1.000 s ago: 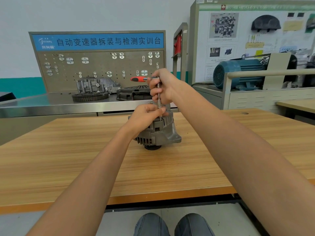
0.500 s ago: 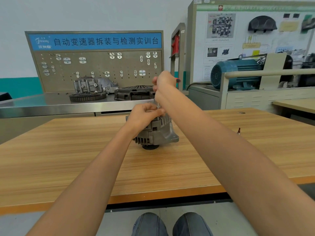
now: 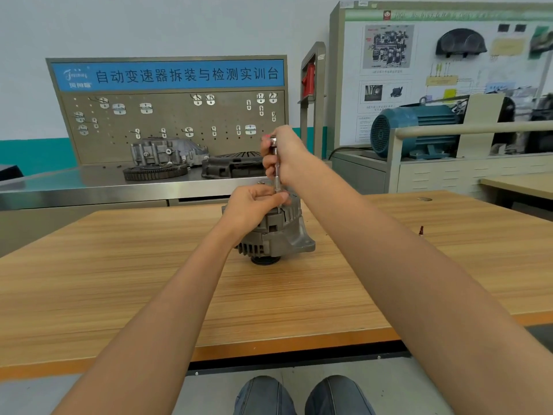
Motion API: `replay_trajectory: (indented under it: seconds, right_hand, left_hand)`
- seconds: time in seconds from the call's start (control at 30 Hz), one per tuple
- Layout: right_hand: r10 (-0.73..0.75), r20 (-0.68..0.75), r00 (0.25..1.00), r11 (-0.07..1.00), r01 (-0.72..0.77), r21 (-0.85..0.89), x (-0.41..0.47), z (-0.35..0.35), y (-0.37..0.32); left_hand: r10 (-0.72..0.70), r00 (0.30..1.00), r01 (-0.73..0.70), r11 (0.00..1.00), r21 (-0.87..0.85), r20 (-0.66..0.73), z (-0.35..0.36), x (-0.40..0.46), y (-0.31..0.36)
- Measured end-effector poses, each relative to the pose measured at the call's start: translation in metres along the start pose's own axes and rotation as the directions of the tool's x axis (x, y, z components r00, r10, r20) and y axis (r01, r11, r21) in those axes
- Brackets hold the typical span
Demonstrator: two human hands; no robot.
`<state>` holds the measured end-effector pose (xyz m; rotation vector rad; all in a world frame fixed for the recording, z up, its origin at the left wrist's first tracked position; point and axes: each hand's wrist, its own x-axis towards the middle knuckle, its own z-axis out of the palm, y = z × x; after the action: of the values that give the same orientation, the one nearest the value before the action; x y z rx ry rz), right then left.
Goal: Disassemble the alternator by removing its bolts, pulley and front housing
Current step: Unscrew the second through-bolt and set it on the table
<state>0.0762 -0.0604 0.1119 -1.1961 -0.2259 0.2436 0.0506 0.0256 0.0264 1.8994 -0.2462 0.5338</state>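
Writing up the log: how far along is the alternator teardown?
Done: nothing visibly removed. In hand: right hand grips a ratchet extension upright on the alternator, left hand steadying it. Left: pulley underneath and housing remain assembled.

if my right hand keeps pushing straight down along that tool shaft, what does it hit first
Most likely the left hand. The right hand grips the tool upright, and the left hand's fingers sit around the shaft's lower end atop the alternator. Depth is hard to judge here.
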Motion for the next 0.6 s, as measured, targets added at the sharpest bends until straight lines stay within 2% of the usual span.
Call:
replay_trajectory:
  seconds: [0.03, 0.1, 0.17, 0.23, 0.33, 0.43, 0.5, 0.6]
  right_hand:
    - [-0.084, -0.135, 0.987, 0.996, 0.085, 0.001, 0.0, 0.007, 0.005]
    - [-0.239, -0.354, 0.904, 0.97, 0.243, -0.035, 0.0, 0.019, 0.015]
    - [-0.277, -0.418, 0.865, 0.957, 0.286, -0.044, 0.004, 0.022, 0.017]
    - [-0.212, -0.338, 0.917, 0.976, 0.219, -0.018, 0.005, 0.016, 0.011]
    - [-0.029, -0.027, 0.999, 1.0, 0.029, 0.001, 0.005, 0.001, 0.0]
    - [0.077, 0.24, 0.968, 0.997, -0.071, -0.034, 0.008, -0.013, -0.005]
    - [0.108, 0.3, 0.948, 0.994, -0.107, -0.019, 0.008, -0.017, -0.007]
    - [0.088, 0.259, 0.962, 0.996, -0.09, -0.006, 0.006, -0.015, -0.006]
  left_hand:
    - [0.0, 1.0, 0.0, 1.0, 0.008, -0.028, 0.0, 0.0, 0.0]
    - [-0.011, 0.996, 0.017, 0.998, 0.06, -0.091, 0.001, 0.001, 0.0]
    - [-0.014, 0.995, 0.024, 0.995, 0.094, -0.103, 0.003, 0.001, 0.0]
    - [-0.006, 0.997, 0.01, 0.998, 0.054, -0.073, 0.004, 0.0, 0.001]
    - [-0.008, 1.0, 0.008, 1.0, 0.004, -0.019, 0.002, 0.0, 0.003]
    - [-0.015, 1.0, 0.014, 0.999, 0.043, 0.021, 0.0, 0.0, 0.002]
    - [-0.021, 0.999, 0.019, 0.999, 0.038, 0.032, -0.001, -0.001, 0.001]
    - [-0.006, 0.999, 0.006, 1.0, 0.001, 0.033, -0.001, -0.001, 0.001]
